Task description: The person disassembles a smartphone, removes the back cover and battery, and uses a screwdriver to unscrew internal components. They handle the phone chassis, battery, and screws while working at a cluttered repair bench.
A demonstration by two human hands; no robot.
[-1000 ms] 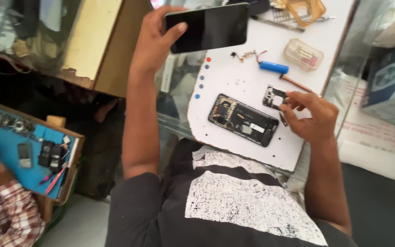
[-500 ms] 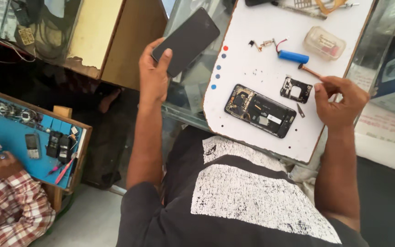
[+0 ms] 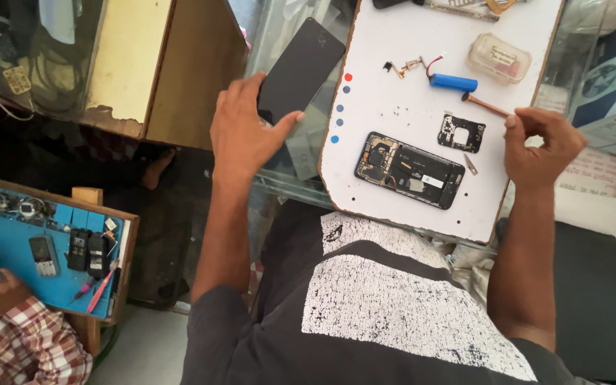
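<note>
Sitting close under the camera, the person wears a dark shirt with a white cracked print (image 3: 393, 299), and both forearms reach forward from it. The left hand (image 3: 247, 132) is raised over the edge of the glass table (image 3: 286, 171), with the wrist bent a little outward. Its fingers are closed around the lower end of a black phone screen panel (image 3: 299, 68); the thumb presses on the dark face and the panel tilts up and away, left of the board. To my judgement, this thin panel should be held by its edges with a light, even grip, not bent, and kept away from the loose metal parts.

The right hand (image 3: 540, 142) hovers at the right side of the white work board (image 3: 408, 107). Its fingers are curled together and pinch the end of a thin copper-coloured tool (image 3: 486, 105), which points toward the left. The tip should come down slowly and flat, I think.

On the board lies the opened phone body (image 3: 409, 170), its inner parts showing, with a small black cover piece (image 3: 460, 132) just beside it. Farther are a blue cylindrical cell (image 3: 448, 81) and a clear plastic box (image 3: 499, 58).

At the lower left, another person in a checked sleeve (image 3: 16, 342) works at a blue mat (image 3: 8, 242).
</note>
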